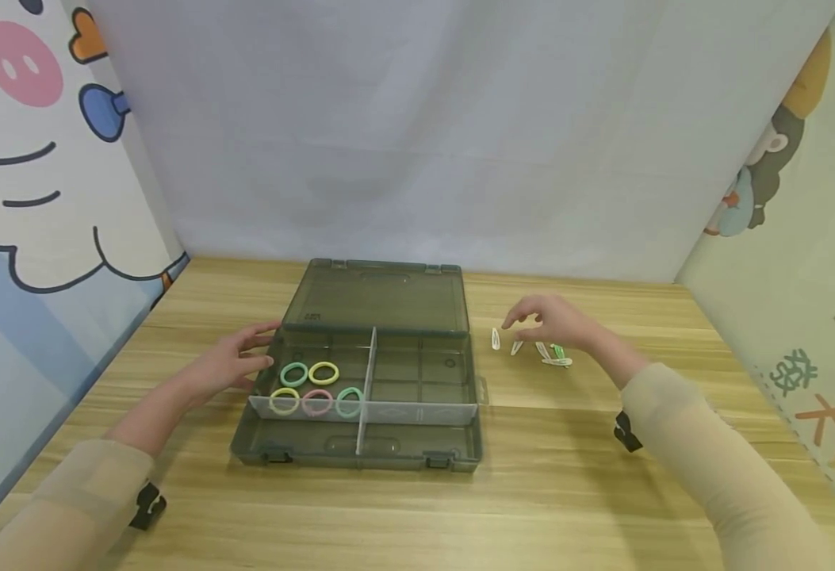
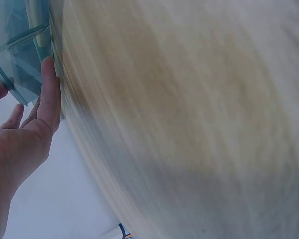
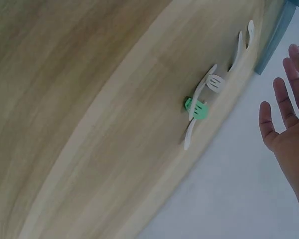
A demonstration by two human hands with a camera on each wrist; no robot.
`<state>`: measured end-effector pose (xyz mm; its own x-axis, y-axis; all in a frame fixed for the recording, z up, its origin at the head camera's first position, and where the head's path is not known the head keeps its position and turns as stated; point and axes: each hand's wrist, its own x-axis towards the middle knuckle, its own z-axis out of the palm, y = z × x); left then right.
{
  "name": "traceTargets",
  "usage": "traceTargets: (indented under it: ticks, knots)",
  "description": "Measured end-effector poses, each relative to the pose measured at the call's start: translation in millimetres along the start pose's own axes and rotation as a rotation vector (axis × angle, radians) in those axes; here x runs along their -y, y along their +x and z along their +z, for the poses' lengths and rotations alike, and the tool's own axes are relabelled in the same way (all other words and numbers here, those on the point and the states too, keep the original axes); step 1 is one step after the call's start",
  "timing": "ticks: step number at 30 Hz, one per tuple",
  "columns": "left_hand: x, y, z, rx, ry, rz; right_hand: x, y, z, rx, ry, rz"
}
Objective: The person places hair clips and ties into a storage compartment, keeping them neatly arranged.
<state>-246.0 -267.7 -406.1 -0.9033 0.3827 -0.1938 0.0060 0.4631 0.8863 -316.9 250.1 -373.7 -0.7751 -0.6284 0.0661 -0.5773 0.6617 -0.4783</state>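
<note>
Wood-grain table (image 1: 388,523) fills the foreground, its near edge out of view. Left of centre sits a translucent box (image 1: 403,366), front wall facing the near edge; divider strips cross it. Coloured rings (image 1: 323,364) lie in its left part. Left hand (image 1: 227,365) at the box's left wall, fingers loosely extended and touching it, no grip apparent.

Right of the box, toward the table's far edge: hair clips in a loose row. Nearest the box, one white clip (image 1: 496,339), long axis running roughly near to far. Further right, a green clip (image 1: 559,352) among other white ones, overlapping; count unclear. Right hand (image 1: 556,317) hovers over this row, fingers apart and holding nothing. White clip lies just beside its fingertips, on the box side; right hand much the nearer, box between it and the left.

Beyond: lid (image 1: 383,297) folded back, then pale curtain (image 1: 417,143).
</note>
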Motion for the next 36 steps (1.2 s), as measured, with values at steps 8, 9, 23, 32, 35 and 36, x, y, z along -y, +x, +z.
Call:
traceTargets:
  ticks: [8, 9, 23, 32, 35, 36]
  knots:
    - [-3.4, -2.8, 0.9, 0.004, -0.001, 0.013, -17, -3.8, 15, 0.019, 0.067, 0.090]
    - [-3.4, -3.0, 1.1, 0.003, 0.001, 0.014, -18, -4.2, 16, 0.020, 0.072, 0.098]
    - [-1.7, -3.7, 0.2, 0.008, -0.002, 0.007, -29, -6.0, 23, 0.032, 0.117, 0.134]
    - [2.4, -1.1, 0.0, 0.004, -0.001, -0.002, -34, -4.4, 27, 0.032, 0.090, 0.116]
    - [3.9, 0.5, 0.0, 0.002, -0.001, -0.001, -36, -3.3, 28, 0.032, 0.076, 0.110]
    - [4.2, 1.0, 0.0, 0.000, -0.001, -0.001, -36, -3.1, 29, 0.033, 0.066, 0.109]
